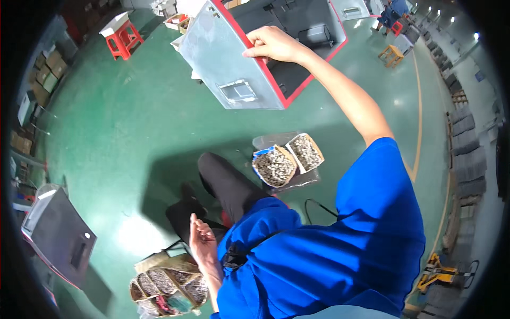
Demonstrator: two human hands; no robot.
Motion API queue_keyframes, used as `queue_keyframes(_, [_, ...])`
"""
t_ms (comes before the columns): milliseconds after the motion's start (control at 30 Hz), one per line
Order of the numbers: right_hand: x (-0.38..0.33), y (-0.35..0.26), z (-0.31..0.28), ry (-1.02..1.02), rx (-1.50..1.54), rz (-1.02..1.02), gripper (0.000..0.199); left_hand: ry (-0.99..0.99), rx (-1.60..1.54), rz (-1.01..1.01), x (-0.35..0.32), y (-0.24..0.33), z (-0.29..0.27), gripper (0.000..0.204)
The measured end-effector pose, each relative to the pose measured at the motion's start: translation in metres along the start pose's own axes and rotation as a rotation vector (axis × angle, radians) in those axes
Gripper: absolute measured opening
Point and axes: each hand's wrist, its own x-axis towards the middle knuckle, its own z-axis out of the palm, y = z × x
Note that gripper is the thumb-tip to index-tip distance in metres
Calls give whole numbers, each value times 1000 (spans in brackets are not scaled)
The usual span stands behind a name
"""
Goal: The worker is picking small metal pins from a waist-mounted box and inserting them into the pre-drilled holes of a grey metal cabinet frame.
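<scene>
Grey panel (226, 58), red-edged, tilted above green floor (117, 133). Right hand (271, 45), arm extended, grips its red rim. Left hand (201, 239) hangs loosely curled, empty. Below panel: two screw boxes (287, 159); beside left hand, parts bag (167, 287).

Under you is a shiny green floor (122, 133), and on it sit two open boxes of small metal parts (287, 159), a red stool (123, 38), a wooden stool (391, 55) and a dark panel (58, 236).
</scene>
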Motion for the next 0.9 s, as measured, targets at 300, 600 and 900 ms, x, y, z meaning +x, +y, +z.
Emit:
queue_keyframes(300, [-51, -10, -14, -121, 271, 24, 39, 125, 113, -50, 51, 28, -100, 24])
queue_keyframes(600, [-100, -27, -52, -170, 28, 268, 31, 159, 179, -84, 78, 10, -138, 22])
queue_keyframes(900, [-117, -31, -70, -150, -67, 440, 17, -41, 256, -145, 84, 11, -125, 25])
